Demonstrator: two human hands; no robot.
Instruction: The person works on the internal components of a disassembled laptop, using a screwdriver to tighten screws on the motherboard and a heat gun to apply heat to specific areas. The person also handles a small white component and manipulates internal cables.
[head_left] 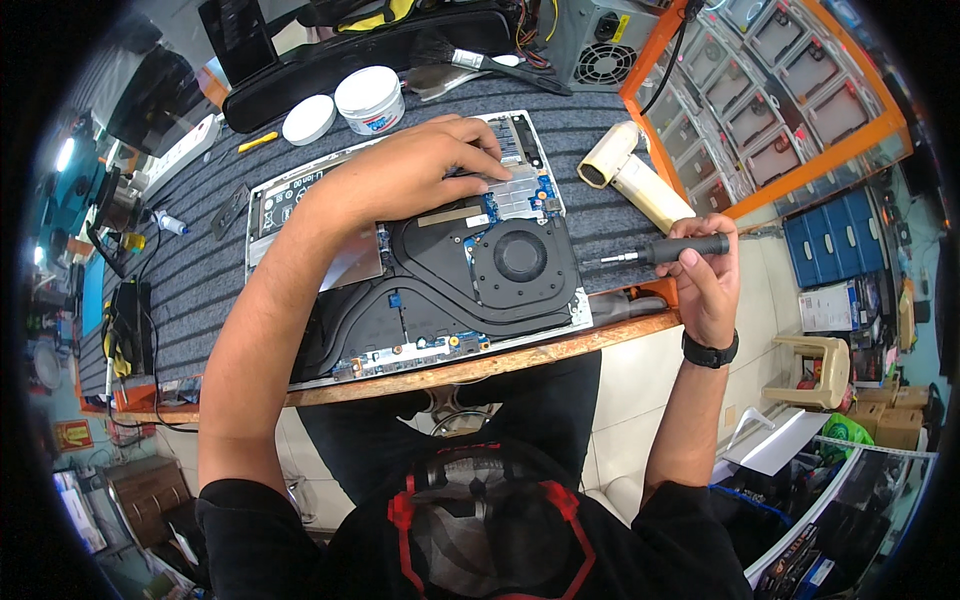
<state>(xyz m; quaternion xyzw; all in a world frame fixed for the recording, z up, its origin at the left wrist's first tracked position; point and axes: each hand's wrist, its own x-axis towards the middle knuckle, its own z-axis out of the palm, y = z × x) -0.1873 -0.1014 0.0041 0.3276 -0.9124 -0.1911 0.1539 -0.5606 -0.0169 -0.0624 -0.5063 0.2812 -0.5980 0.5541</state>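
An opened laptop lies on the mat with its inside facing up, showing a round fan, black ducting, blue board parts and a battery. Over its far part reaches my left hand, thumb and fingers apart, fingertips down at a silver metal cover. Whether a small part lies under those fingertips is hidden. To the right of the laptop, my right hand is closed around a dark screwdriver. Its bit points left toward the laptop's right edge, apart from it.
A striped grey mat covers the wooden-edged table. Behind the laptop are a white tub, a round lid and a brush. At right stand a cream tool and an orange-framed parts organizer.
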